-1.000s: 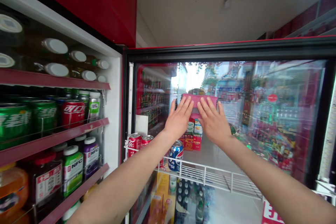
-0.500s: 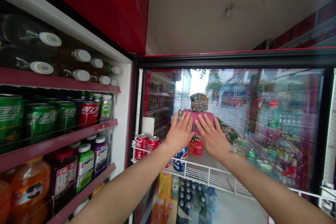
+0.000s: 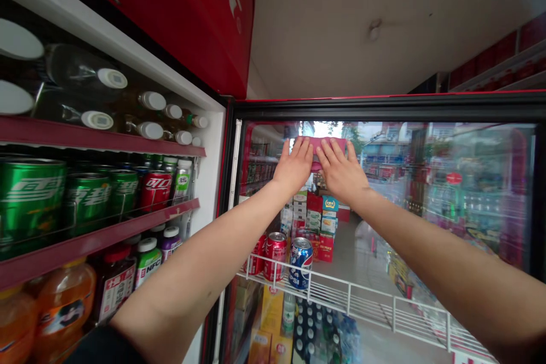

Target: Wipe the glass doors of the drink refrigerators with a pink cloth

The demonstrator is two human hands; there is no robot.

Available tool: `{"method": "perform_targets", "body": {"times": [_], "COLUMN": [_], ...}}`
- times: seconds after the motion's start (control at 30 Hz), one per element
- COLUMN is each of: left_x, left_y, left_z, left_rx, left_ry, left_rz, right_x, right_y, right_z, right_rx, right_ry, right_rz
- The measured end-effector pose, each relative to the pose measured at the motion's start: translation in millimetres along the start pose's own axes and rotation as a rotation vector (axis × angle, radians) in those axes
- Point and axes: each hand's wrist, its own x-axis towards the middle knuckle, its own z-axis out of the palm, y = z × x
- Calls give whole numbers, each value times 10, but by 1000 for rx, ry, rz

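A folded pink cloth [image 3: 327, 143] lies against the glass pane [image 3: 426, 205] of the fridge door, near the pane's top edge. My left hand [image 3: 295, 165] rests on the cloth's left part, its fingers stretched upward and flat. On the right part, my right hand [image 3: 341, 169] presses with its fingers spread flat as well. Both arms reach up and forward, and the hands are a small gap apart. Parts of the cloth are hidden under the fingers.
Below the hands, a white wire door rack [image 3: 350, 296] holds red cans [image 3: 275, 253] and a blue Pepsi can [image 3: 301, 261]. On the left, fridge shelves [image 3: 102, 242] carry green cans [image 3: 87, 199] and bottles. The black door frame [image 3: 384, 109] runs above the pane.
Both hands and the cloth have moved up the glass towards the top frame. The view has shifted slightly, so the shelves sit further right in the picture.
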Motion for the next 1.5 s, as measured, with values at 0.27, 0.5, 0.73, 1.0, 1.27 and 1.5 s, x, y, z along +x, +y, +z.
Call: {"method": "perform_targets", "body": {"times": [0.27,0.5,0.73,1.0,1.27,1.5], "left_x": [448,300,5,-449,-925,-1335], "left_y": [-241,-266,-229,-191,-113,-108], "left_z": [-117,156,402,502,581,509], "left_rx": [-47,-122,-151,-146,-157,-124], "left_ry": [-28,22,57,46,-4,-53], "left_rz": [-55,-80,-84,-67,-59,18], "right_x": [563,424,251,-49,-415,-722], "right_y": [211,86,-124,-447,-732,-1006], "right_z": [-19,72,245,302,355,260], "right_rx": [12,74,50,104,162,121], "right_ry": [29,53,46,39,6,-52], "right_rz": [41,114,89,67,-4,-114]}}
